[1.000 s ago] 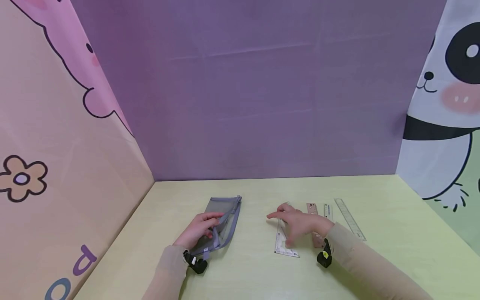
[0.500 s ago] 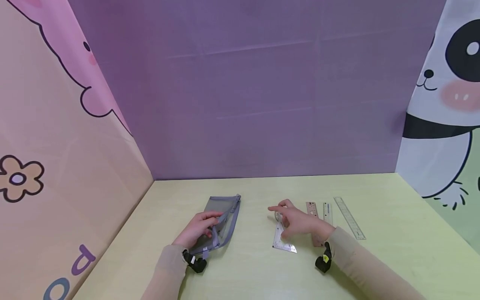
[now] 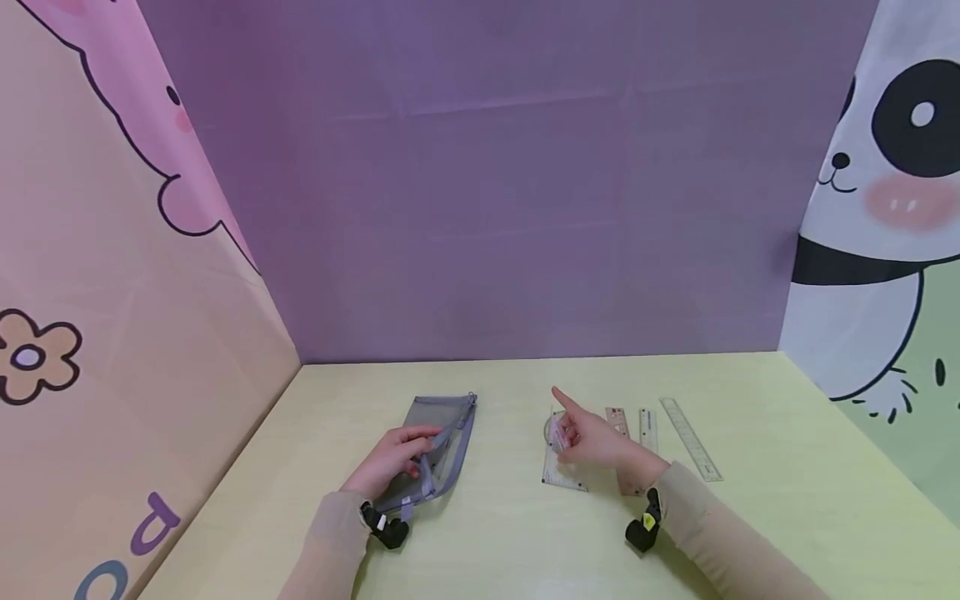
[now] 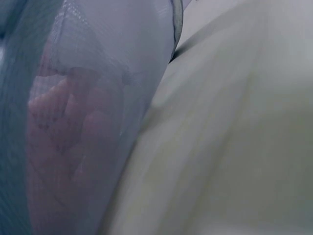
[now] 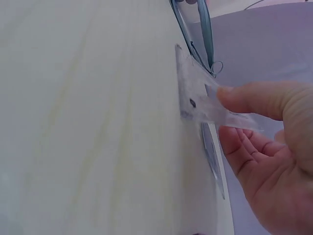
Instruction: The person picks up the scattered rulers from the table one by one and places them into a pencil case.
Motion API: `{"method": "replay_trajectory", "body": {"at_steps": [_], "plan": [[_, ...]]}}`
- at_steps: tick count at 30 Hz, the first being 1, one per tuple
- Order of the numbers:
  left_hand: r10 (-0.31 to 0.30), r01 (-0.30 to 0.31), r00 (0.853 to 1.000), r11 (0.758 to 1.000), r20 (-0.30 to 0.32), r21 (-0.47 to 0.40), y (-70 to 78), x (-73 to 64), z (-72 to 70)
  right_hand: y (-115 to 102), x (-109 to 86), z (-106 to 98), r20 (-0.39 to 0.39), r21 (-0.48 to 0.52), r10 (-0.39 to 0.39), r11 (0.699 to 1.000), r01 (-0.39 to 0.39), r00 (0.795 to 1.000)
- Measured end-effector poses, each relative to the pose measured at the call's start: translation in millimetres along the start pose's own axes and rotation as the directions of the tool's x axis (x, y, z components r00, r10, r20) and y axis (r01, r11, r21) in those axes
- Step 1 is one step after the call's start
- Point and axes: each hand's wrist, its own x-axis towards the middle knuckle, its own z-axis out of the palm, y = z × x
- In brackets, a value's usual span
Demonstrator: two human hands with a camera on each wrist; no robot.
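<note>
A grey mesh zip pouch (image 3: 442,408) with purple-grey trim lies left of centre in the head view. My left hand (image 3: 392,458) grips its near side, and in the left wrist view the curled fingers (image 4: 93,112) show through the mesh (image 4: 122,44). To the right, my right hand (image 3: 596,440) pinches a clear plastic set square (image 3: 558,478), index finger pointing away. Thumb and fingers hold the set square (image 5: 195,93) by one side in the right wrist view, its far corner tilted over the table. Another thin clear piece (image 5: 212,154) shows beneath it.
Right of the set square lie a pink ruler (image 3: 617,420), partly under my right wrist, a short clear ruler (image 3: 648,427) and a longer clear ruler (image 3: 692,440). A purple backdrop (image 3: 480,250) closes the pale table (image 3: 495,558) at the back.
My right hand has closed its thumb and fingers on the set square, whose near edge has shifted up slightly; the index finger now points forward instead of left. The left hand keeps its grip on the pouch.
</note>
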Motion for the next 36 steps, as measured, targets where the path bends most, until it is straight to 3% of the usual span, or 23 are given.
{"method": "replay_trajectory", "body": {"at_steps": [7, 13, 16, 21, 30, 33, 36], "plan": [[-0.002, 0.002, 1.0, 1.0, -0.005, -0.002, -0.2, -1.3, 0.8, 13, 2.3, -1, -0.047, 0.081, -0.003, 0.997, 0.006, 0.999], [-0.006, 0.006, 1.0, 1.0, -0.007, -0.009, -1.9, 0.0, 1.6, 19, 2.3, 1, -0.056, 0.256, 0.098, 0.963, -0.08, 0.994], [-0.005, 0.005, 1.0, 1.0, -0.011, -0.007, -2.1, 0.9, 1.9, 21, 1.4, 2, -0.057, 0.372, 0.148, 0.921, -0.116, 0.987], [0.003, -0.004, 1.0, 1.0, -0.011, -0.002, -0.6, 3.2, 3.0, 23, -1.1, 1, -0.04, 0.561, 0.169, 0.82, -0.118, 0.985], [0.001, -0.001, 1.0, 1.0, -0.002, -0.008, -2.6, -0.7, 4.6, 36, -7.1, 7, -0.02, 0.708, 0.281, 0.682, -0.185, 0.959], [0.002, -0.002, 1.0, 1.0, 0.005, -0.01, -2.9, -1.9, 1.9, 36, -8.7, 8, -0.016, 0.741, 0.274, 0.649, -0.172, 0.962], [0.011, -0.011, 1.0, 1.0, 0.011, 0.0, -3.1, -1.1, -1.8, 34, -8.4, 8, -0.017, 0.747, 0.268, 0.643, -0.166, 0.963]]}}
